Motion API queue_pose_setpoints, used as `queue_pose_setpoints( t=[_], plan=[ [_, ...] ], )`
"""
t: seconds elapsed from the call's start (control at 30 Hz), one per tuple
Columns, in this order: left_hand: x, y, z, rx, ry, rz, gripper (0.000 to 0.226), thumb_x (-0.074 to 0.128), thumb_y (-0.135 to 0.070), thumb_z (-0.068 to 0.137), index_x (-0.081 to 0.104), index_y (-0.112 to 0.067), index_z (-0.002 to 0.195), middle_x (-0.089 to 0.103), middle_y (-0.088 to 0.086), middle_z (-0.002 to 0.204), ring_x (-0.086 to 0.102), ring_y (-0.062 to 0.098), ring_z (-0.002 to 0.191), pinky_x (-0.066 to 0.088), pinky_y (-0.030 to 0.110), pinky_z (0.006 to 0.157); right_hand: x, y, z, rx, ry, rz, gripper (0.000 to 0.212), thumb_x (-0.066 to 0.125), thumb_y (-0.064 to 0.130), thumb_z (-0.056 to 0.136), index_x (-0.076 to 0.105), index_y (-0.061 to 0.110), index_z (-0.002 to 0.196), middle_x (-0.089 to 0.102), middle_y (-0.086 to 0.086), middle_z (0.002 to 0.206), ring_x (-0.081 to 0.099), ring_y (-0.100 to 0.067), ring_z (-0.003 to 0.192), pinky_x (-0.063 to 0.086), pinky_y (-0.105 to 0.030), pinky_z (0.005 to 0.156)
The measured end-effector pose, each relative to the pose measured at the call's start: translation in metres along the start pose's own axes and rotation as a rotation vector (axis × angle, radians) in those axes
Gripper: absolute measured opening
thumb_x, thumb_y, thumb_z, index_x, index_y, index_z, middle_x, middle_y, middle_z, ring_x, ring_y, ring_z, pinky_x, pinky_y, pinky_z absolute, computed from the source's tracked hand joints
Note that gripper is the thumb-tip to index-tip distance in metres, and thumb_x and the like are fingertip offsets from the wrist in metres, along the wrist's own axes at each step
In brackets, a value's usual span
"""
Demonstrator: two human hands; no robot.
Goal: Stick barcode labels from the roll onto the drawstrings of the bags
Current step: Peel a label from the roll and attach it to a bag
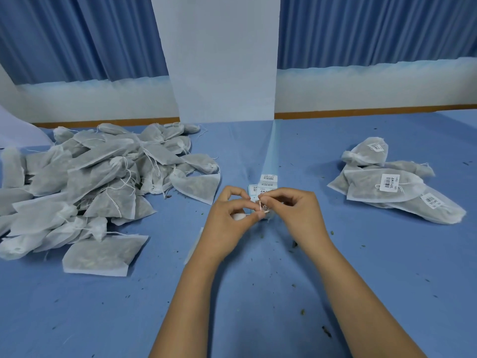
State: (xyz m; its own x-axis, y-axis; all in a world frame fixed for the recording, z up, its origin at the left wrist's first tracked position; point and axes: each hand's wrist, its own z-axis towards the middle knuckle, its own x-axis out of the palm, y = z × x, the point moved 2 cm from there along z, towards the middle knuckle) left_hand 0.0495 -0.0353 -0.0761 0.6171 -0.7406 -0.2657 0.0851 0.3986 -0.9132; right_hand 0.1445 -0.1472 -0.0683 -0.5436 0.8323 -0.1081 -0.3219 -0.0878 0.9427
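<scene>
- Left of frame: the heap of unlabelled bags (90,189) looked like thin, floppy mesh. Light, and lumpy with dry filling.
- Centre: left hand (227,223) pinched a bunched white bag neck (238,217).
- The drawstring (260,205) was limp thread, so I'd pinch it taut near the neck.
- Right hand (294,213) pinched that string, just below the label strip (267,181).
- Right: labelled bags (387,187) lay stacked.

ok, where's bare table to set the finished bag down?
Bare table between label strip and labelled bags, and along the near edge beside both forearms. Crowded: unlabelled pile far left; centre, where left hand and right hand pinch a drawstring.
</scene>
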Motion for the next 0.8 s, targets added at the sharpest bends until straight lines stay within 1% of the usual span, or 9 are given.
queue_pose_setpoints(
  t=[0.1,0.23,0.3,0.4,0.5,0.57,0.67,0.73,0.8],
  plan=[
    [0.000,-0.001,0.000,0.047,-0.125,-0.024,0.018,0.077,-0.007,0.080,0.072,-0.022,0.072,0.061,-0.007,0.088,0.049,0.006,0.045,0.039,0.014,0.054,0.001,-0.002,-0.001,0.112,0.011,0.099,0.019,0.067,0.001,0.082,0.074,0.014,0.070,0.072,0.003,0.068,0.066,-0.004,0.067,0.047,-0.011,0.066],
    [-0.004,0.001,0.001,0.078,-0.236,-0.052,0.014,0.075,-0.005,0.082,0.074,-0.017,0.074,0.065,-0.003,0.086,0.051,0.009,0.046,0.042,0.016,0.054,0.010,-0.002,-0.005,0.125,0.126,0.094,0.018,0.067,0.003,0.083,0.072,0.011,0.069,0.070,0.000,0.064,0.063,-0.004,0.061,0.041,-0.007,0.058],
    [-0.005,0.002,0.001,0.057,-0.227,-0.090,0.017,0.074,-0.004,0.082,0.074,-0.018,0.074,0.065,-0.002,0.087,0.051,0.010,0.048,0.042,0.017,0.053,0.014,-0.001,-0.007,0.130,0.172,0.090,0.019,0.067,0.004,0.084,0.072,0.014,0.069,0.070,-0.001,0.065,0.065,-0.006,0.065,0.039,-0.007,0.055],
    [-0.005,0.003,0.002,0.033,-0.221,-0.119,0.021,0.072,-0.003,0.084,0.071,-0.020,0.071,0.063,-0.004,0.086,0.047,0.009,0.047,0.040,0.016,0.051,0.011,-0.002,-0.004,0.110,0.086,0.001,0.019,0.064,0.010,0.087,0.071,0.014,0.070,0.071,0.001,0.071,0.062,-0.003,0.063,0.040,-0.008,0.057],
    [-0.004,0.004,0.002,0.019,-0.199,-0.109,0.020,0.070,-0.004,0.085,0.070,-0.019,0.071,0.062,-0.009,0.084,0.046,0.008,0.047,0.039,0.017,0.050,0.010,-0.001,-0.003,0.046,0.041,-0.052,0.017,0.063,0.020,0.089,0.067,0.009,0.076,0.067,-0.003,0.074,0.054,-0.014,0.066,0.041,-0.019,0.065],
    [-0.004,0.003,0.002,0.003,-0.179,-0.094,0.019,0.070,-0.004,0.085,0.070,-0.018,0.072,0.061,-0.010,0.084,0.047,0.009,0.048,0.040,0.019,0.052,0.013,0.001,-0.004,0.022,0.069,-0.067,0.013,0.065,0.018,0.088,0.065,0.013,0.075,0.062,0.003,0.072,0.050,-0.014,0.066,0.041,-0.020,0.066],
    [-0.003,0.001,0.002,-0.077,-0.126,-0.134,0.020,0.068,-0.005,0.086,0.072,-0.017,0.070,0.062,-0.013,0.080,0.047,0.009,0.050,0.041,0.018,0.056,0.011,0.000,-0.003,-0.033,0.035,-0.119,0.016,0.062,0.009,0.088,0.063,0.016,0.073,0.064,-0.002,0.075,0.051,-0.024,0.071,0.042,-0.027,0.065],
    [-0.001,-0.001,0.001,-0.171,-0.059,-0.270,0.027,0.065,-0.003,0.087,0.073,-0.016,0.064,0.060,-0.008,0.072,0.042,0.007,0.049,0.038,0.015,0.055,0.011,0.000,-0.004,-0.106,0.012,-0.194,0.016,0.062,0.007,0.088,0.063,0.016,0.074,0.062,-0.001,0.074,0.049,-0.021,0.066,0.037,-0.021,0.059],
    [0.003,-0.002,-0.001,-0.258,-0.013,-0.463,0.037,0.061,0.002,0.088,0.069,-0.014,0.055,0.051,-0.003,0.060,0.037,0.006,0.047,0.035,0.013,0.053,0.013,0.001,-0.006,-0.224,0.009,-0.355,0.013,0.063,0.007,0.087,0.064,0.014,0.077,0.059,0.004,0.074,0.044,-0.009,0.060,0.034,-0.018,0.058]
  ],
)
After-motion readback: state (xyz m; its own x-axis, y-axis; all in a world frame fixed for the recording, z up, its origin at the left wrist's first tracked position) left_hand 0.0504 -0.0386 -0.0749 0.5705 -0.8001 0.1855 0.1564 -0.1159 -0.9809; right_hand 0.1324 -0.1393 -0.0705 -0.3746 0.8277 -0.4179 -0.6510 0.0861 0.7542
